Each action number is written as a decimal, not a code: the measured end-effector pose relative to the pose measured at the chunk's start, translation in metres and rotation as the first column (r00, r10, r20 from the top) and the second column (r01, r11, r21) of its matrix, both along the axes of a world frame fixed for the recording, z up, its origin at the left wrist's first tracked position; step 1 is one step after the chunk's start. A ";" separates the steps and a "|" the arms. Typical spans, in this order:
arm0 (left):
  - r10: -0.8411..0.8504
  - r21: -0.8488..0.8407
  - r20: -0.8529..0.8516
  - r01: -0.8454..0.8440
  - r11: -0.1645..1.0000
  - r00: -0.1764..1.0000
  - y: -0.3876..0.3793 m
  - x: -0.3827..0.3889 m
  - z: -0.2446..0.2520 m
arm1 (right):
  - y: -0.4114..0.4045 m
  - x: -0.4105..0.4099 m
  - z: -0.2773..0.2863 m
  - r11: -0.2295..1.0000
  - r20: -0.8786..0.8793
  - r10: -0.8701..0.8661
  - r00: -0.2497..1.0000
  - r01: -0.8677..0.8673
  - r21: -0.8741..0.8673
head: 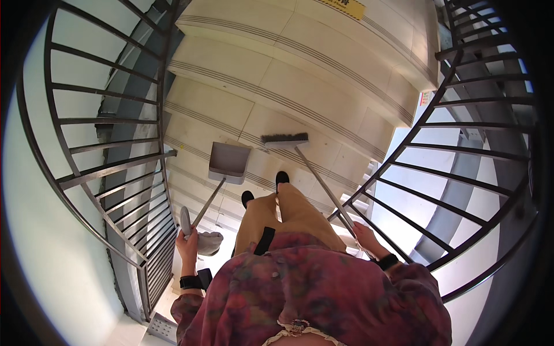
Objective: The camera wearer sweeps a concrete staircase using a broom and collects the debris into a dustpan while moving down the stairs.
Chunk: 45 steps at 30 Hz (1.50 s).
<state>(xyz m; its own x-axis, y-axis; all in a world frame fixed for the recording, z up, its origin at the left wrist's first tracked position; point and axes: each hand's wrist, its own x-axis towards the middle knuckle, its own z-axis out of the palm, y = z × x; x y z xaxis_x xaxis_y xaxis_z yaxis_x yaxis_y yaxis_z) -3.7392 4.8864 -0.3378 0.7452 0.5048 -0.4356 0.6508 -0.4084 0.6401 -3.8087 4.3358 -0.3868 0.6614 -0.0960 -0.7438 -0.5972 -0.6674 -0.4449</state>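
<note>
My left hand (187, 245) grips the upper end of the long handle (209, 201) of a grey dustpan (229, 161). A grey cloth (209, 243) hangs beside that hand, and a pale rounded object (185, 219) sticks up by its fingers; what it is I cannot tell. Low on my right, my right hand (367, 238) is closed around the handle (322, 184) of a broom. The broom head (285, 140), with dark bristles, rests on a stair tread to the right of the dustpan. The dustpan's open side faces up the stairs.
Beige tiled stairs (277, 93) with grooved edges rise ahead of my black shoes (282, 177). Metal railings stand at left (110, 91) and right (441, 173). A yellow floor sign (346, 8) bearing writing lies on an upper step. Small debris specks dot the treads.
</note>
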 end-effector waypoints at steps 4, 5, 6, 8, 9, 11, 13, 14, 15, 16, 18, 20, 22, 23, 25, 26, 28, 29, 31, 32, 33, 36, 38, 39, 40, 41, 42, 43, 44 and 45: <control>-0.033 -0.018 -0.032 0.033 0.999 0.999 0.012 0.004 -0.029 | 0.007 -0.021 -0.003 0.959 -0.105 -0.282 0.954 0.283 -0.008; -0.050 -0.024 -0.034 0.049 0.998 0.998 0.015 0.006 -0.036 | 0.018 -0.022 -0.010 0.903 -0.159 -0.424 0.891 0.429 -0.007; -0.075 -0.034 -0.033 0.074 0.997 0.997 0.018 0.009 -0.043 | 0.032 -0.017 -0.005 0.895 -0.283 -0.427 0.859 0.447 0.007; -0.105 -0.087 -0.013 0.103 0.991 0.994 0.022 0.019 -0.053 | 0.049 -0.032 -0.009 0.876 -0.392 -0.429 0.814 0.481 0.040; -0.130 -0.094 -0.014 0.128 0.987 0.991 0.024 0.023 -0.057 | 0.062 -0.036 0.001 0.845 -0.445 -0.467 0.764 0.533 0.028; -0.157 -0.058 0.017 0.158 0.986 0.987 0.032 0.027 -0.067 | 0.081 -0.046 0.000 0.721 -0.532 -0.575 0.621 0.692 0.029; -0.197 -0.121 0.005 0.196 0.973 0.980 0.035 0.039 -0.074 | 0.095 -0.059 -0.022 0.641 -0.629 -0.525 0.573 0.753 0.151; -0.214 -0.137 -0.002 0.211 0.968 0.977 0.036 0.044 -0.080 | 0.099 -0.078 -0.055 0.815 -0.485 -0.431 0.761 0.559 0.154; -0.234 -0.148 -0.011 0.230 0.962 0.972 0.043 0.047 -0.088 | 0.105 -0.088 -0.086 0.862 -0.495 -0.371 0.786 0.490 0.131; -0.287 -0.076 -0.016 0.285 0.955 0.958 0.063 0.040 -0.104 | 0.132 -0.072 -0.079 0.715 -0.456 -0.552 0.698 0.678 0.173; -0.281 -0.129 -0.003 0.278 0.952 0.960 0.061 0.051 -0.099 | 0.173 -0.069 -0.079 0.506 -0.354 -0.739 0.573 0.820 0.268; -0.277 -0.199 -0.008 0.270 0.942 0.961 0.060 0.059 -0.088 | 0.195 -0.080 -0.073 0.453 -0.312 -0.785 0.534 0.840 0.299; -0.298 -0.233 0.026 0.296 0.926 0.954 0.074 0.055 -0.095 | 0.204 -0.105 -0.068 0.461 -0.223 -0.820 0.527 0.839 0.289; -0.301 -0.261 0.054 0.305 0.916 0.952 0.080 0.052 -0.098 | 0.206 -0.117 -0.067 0.509 -0.150 -0.815 0.559 0.816 0.274; -0.297 -0.280 0.056 0.300 0.912 0.953 0.078 0.052 -0.091 | 0.209 -0.128 -0.053 0.452 -0.127 -0.870 0.476 0.874 0.181; -0.321 -0.250 0.064 0.327 0.912 0.945 0.079 0.051 -0.088 | 0.210 -0.128 -0.050 0.390 -0.138 -0.901 0.412 0.907 0.158; -0.352 -0.218 0.080 0.361 0.907 0.932 0.081 0.049 -0.087 | 0.204 -0.132 -0.056 0.319 -0.129 -0.935 0.331 0.942 0.103; -0.355 -0.224 0.098 0.368 0.902 0.930 0.083 0.047 -0.089 | 0.201 -0.138 -0.062 0.259 -0.114 -0.954 0.277 0.954 0.154; -0.362 -0.231 0.123 0.382 0.895 0.924 0.082 0.047 -0.090 | 0.188 -0.143 -0.085 0.246 -0.129 -0.952 0.277 0.945 0.215; -0.363 -0.234 0.109 0.379 0.895 0.925 0.079 0.046 -0.088 | 0.185 -0.141 -0.098 0.243 -0.128 -0.953 0.275 0.945 0.220; -0.364 -0.235 0.093 0.375 0.897 0.927 0.076 0.045 -0.089 | 0.183 -0.136 -0.110 0.173 -0.146 -0.967 0.206 0.962 0.213; -0.368 -0.237 0.111 0.384 0.892 0.923 0.068 0.039 -0.089 | 0.192 -0.127 -0.132 0.150 -0.164 -0.970 0.179 0.973 0.175; -0.385 -0.217 0.118 0.402 0.890 0.915 0.067 0.036 -0.091 | 0.206 -0.141 -0.136 0.206 -0.151 -0.961 0.233 0.963 0.177; -0.381 -0.197 0.131 0.401 0.895 0.915 0.067 0.035 -0.093 | 0.207 -0.146 -0.126 0.211 -0.153 -0.959 0.239 0.961 0.178; -0.374 -0.191 0.132 0.394 0.899 0.918 0.070 0.031 -0.096 | 0.209 -0.149 -0.107 0.256 -0.204 -0.934 0.292 0.949 0.182; -0.365 -0.189 0.148 0.389 0.902 0.919 0.073 0.029 -0.100 | 0.207 -0.150 -0.089 0.296 -0.253 -0.906 0.339 0.935 0.193; -0.355 -0.195 0.159 0.382 0.903 0.921 0.076 0.028 -0.103 | 0.199 -0.155 -0.069 0.304 -0.253 -0.899 0.356 0.926 0.223; -0.356 -0.194 0.161 0.383 0.903 0.921 0.072 0.028 -0.103 | 0.187 -0.166 -0.059 0.259 -0.288 -0.908 0.303 0.949 0.183; -0.356 -0.192 0.166 0.385 0.903 0.919 0.068 0.028 -0.103 | 0.178 -0.174 -0.060 0.301 -0.239 -0.911 0.335 0.938 0.171; -0.360 -0.191 0.171 0.389 0.901 0.917 0.067 0.027 -0.102 | 0.173 -0.182 -0.062 0.338 -0.191 -0.912 0.364 0.928 0.155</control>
